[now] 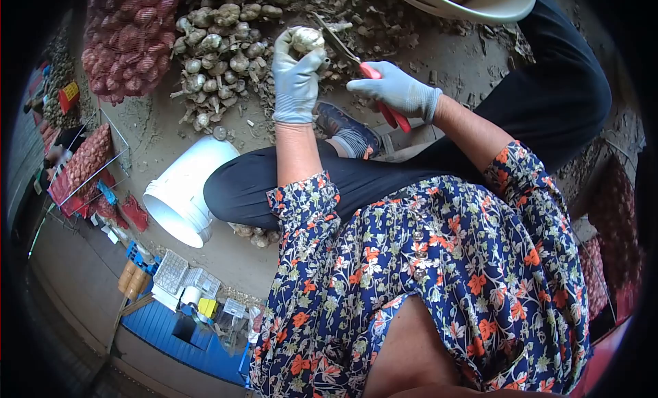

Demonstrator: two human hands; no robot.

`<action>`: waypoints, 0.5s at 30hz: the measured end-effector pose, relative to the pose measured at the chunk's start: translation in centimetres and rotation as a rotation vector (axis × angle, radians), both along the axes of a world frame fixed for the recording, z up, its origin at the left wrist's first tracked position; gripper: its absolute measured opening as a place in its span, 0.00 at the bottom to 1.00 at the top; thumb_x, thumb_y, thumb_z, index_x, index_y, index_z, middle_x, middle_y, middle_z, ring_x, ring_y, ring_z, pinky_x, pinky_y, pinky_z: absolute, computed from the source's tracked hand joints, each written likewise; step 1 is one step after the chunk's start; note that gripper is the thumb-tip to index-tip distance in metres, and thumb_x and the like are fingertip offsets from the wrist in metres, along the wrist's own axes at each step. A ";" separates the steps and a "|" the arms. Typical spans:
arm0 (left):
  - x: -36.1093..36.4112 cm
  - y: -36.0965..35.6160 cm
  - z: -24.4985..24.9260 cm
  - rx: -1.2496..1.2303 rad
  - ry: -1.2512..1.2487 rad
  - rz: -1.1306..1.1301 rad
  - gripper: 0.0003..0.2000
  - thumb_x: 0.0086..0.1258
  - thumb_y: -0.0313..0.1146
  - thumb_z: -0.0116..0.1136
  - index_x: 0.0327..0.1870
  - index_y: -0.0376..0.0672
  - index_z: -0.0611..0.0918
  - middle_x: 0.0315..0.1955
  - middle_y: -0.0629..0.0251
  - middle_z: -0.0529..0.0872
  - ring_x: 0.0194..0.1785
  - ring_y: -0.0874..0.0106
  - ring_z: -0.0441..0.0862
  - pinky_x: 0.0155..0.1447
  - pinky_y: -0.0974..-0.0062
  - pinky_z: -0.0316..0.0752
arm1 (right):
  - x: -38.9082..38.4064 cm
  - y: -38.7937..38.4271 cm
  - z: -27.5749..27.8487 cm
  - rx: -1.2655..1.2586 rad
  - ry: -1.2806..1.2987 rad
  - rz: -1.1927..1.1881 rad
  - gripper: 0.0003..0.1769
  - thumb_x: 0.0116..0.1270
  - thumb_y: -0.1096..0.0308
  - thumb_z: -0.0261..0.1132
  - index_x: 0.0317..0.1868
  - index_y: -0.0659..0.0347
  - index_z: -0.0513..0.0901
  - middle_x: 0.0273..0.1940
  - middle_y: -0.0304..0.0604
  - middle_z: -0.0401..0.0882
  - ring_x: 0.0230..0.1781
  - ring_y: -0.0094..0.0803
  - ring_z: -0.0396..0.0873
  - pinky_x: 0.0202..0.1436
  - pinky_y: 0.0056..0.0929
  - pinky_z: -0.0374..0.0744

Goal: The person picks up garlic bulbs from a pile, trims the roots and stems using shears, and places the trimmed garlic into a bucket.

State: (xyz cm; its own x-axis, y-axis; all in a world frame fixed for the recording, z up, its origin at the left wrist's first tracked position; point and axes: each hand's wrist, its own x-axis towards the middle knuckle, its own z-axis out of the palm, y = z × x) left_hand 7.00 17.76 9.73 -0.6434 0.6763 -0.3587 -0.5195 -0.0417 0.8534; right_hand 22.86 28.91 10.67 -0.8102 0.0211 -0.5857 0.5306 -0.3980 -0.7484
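My left hand (296, 79), in a pale grey work glove, is closed around a garlic bulb (307, 40) whose whitish side faces up. Just to its right, my gloved right hand (401, 89) grips the red handles (392, 117) of a pair of garden shears. The shears' dark blades (336, 38) point up and left, their tips above and beside the bulb. Behind my left hand lies a big heap of garlic bulbs (226, 62) with stems and roots still on.
A red mesh sack of garlic (130, 41) stands left of the heap. The white bucket (181, 192) lies tipped beside my knee. At the top right, a pale basin (480, 4) sits near my leg. Cut stems and dry scraps (384, 34) litter the floor. Stacked baskets (175, 274) stand lower left.
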 end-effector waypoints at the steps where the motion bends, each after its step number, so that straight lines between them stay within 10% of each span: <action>1: -0.2 0.3 -0.4 0.050 0.009 0.010 0.22 0.58 0.17 0.61 0.54 0.42 0.73 0.43 0.68 0.81 0.42 0.78 0.80 0.39 0.80 0.78 | -0.4 0.3 0.3 -0.063 -0.077 -0.040 0.18 0.64 0.54 0.65 0.31 0.62 0.75 0.21 0.35 0.72 0.20 0.23 0.73 0.24 0.26 0.73; 7: 1.2 9.7 7.3 0.224 0.329 -0.274 0.22 0.55 0.20 0.64 0.52 0.40 0.72 0.41 0.66 0.79 0.43 0.76 0.79 0.46 0.80 0.79 | 2.2 -1.0 -2.0 -0.221 -0.278 -0.119 0.14 0.66 0.60 0.62 0.26 0.56 0.72 0.18 0.31 0.67 0.14 0.21 0.65 0.17 0.24 0.65; 8: -1.0 10.4 7.2 0.140 0.334 -0.296 0.48 0.53 0.39 0.75 0.72 0.43 0.53 0.57 0.61 0.68 0.50 0.70 0.74 0.50 0.74 0.76 | 2.6 -1.1 -2.5 -0.215 -0.299 -0.122 0.12 0.66 0.61 0.63 0.28 0.57 0.72 0.19 0.31 0.67 0.15 0.20 0.65 0.18 0.24 0.65; 9: -5.1 11.0 3.4 0.159 0.624 -0.366 0.27 0.58 0.28 0.66 0.59 0.39 0.68 0.50 0.55 0.77 0.42 0.70 0.80 0.47 0.77 0.80 | 2.8 -0.9 -3.0 -0.207 -0.293 -0.119 0.12 0.65 0.62 0.64 0.30 0.57 0.72 0.20 0.31 0.68 0.16 0.20 0.66 0.19 0.24 0.66; 11: -9.1 10.1 1.2 -0.310 0.659 0.179 0.13 0.57 0.22 0.61 0.40 0.33 0.71 0.28 0.66 0.77 0.24 0.78 0.76 0.27 0.78 0.74 | 2.7 -0.5 -2.5 -0.156 -0.304 -0.137 0.12 0.65 0.62 0.64 0.30 0.57 0.72 0.20 0.32 0.68 0.16 0.20 0.67 0.20 0.23 0.68; 12: -12.7 8.0 -2.0 -0.304 0.297 0.298 0.13 0.55 0.22 0.60 0.38 0.30 0.71 0.27 0.66 0.76 0.23 0.77 0.76 0.26 0.78 0.72 | 2.5 -0.2 -2.7 -0.131 -0.322 -0.135 0.12 0.65 0.61 0.64 0.30 0.58 0.72 0.21 0.32 0.69 0.17 0.21 0.69 0.21 0.23 0.70; 15: -18.7 4.4 -5.9 -1.295 0.883 0.530 0.15 0.55 0.23 0.59 0.45 0.34 0.75 0.45 0.47 0.78 0.46 0.59 0.81 0.49 0.62 0.78 | 1.9 -0.1 -2.7 -0.120 -0.374 -0.158 0.12 0.64 0.61 0.64 0.29 0.58 0.72 0.21 0.33 0.70 0.18 0.21 0.70 0.21 0.24 0.70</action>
State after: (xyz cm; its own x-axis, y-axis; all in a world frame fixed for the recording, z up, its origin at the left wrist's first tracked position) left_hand -11.65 22.17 3.78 -0.9885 -0.1083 0.1053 -0.0473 0.8838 0.4654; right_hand 24.78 28.82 7.99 -0.5334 0.0418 -0.8448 0.6824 -0.5688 -0.4591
